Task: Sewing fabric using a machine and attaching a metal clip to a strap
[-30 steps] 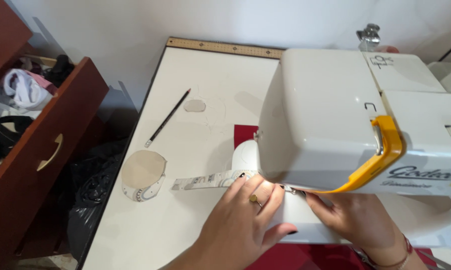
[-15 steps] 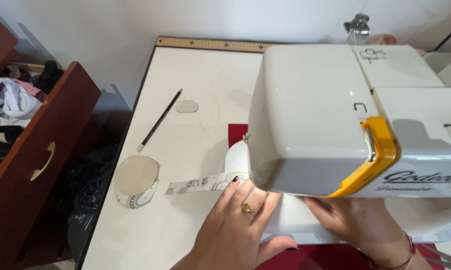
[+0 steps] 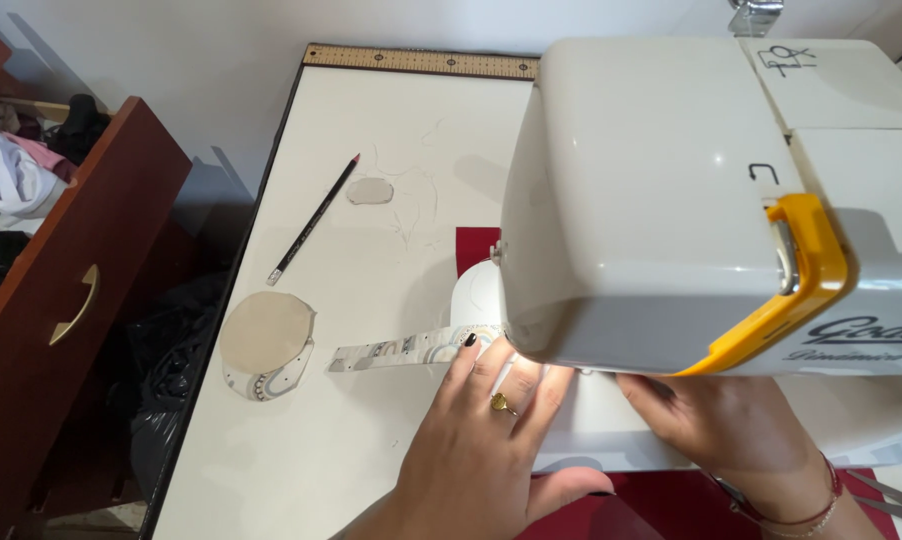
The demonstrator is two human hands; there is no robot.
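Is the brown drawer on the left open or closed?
Open. The wooden drawer is pulled out beside the white table, with clothes showing inside.

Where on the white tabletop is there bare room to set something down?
Bare patches: between the ruler and pencil, and the near-left corner below the round fabric piece. Crowded: under the sewing machine, where left hand, right hand and fabric strip meet.

Left hand (image 3: 486, 440) flat, fingers spread forward, right hand (image 3: 716, 425) palm-down alongside
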